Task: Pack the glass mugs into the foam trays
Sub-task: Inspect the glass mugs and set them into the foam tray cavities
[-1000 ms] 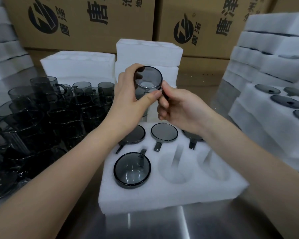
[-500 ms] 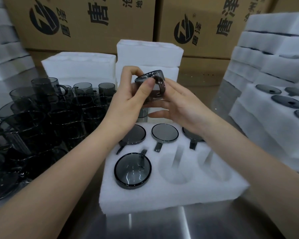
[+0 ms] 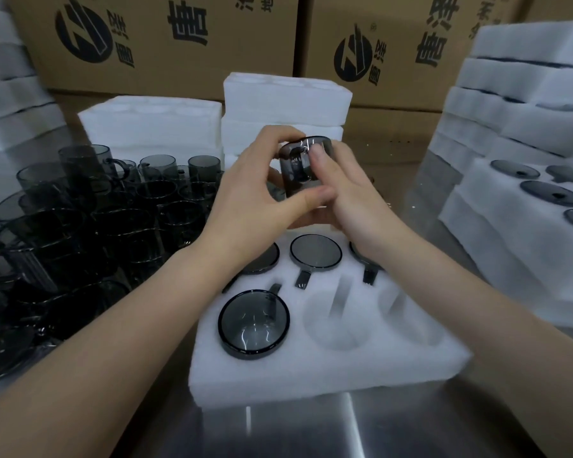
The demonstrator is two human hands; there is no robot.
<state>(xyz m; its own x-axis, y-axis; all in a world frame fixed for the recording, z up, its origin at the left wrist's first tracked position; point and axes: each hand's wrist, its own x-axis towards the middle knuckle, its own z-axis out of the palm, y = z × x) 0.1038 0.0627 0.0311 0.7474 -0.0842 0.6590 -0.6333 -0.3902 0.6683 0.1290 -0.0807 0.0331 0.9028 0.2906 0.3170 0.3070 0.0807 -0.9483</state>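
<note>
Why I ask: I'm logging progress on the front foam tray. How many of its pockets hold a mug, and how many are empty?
Pockets holding a mug: 4
Empty pockets: 2
Total: 6 pockets in the front foam tray

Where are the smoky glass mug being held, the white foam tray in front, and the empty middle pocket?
smoky glass mug (image 3: 306, 166), head view, side wall beside handle
white foam tray (image 3: 311, 371), head view, bare front edge
empty middle pocket (image 3: 336, 320), head view, pocket floor
</note>
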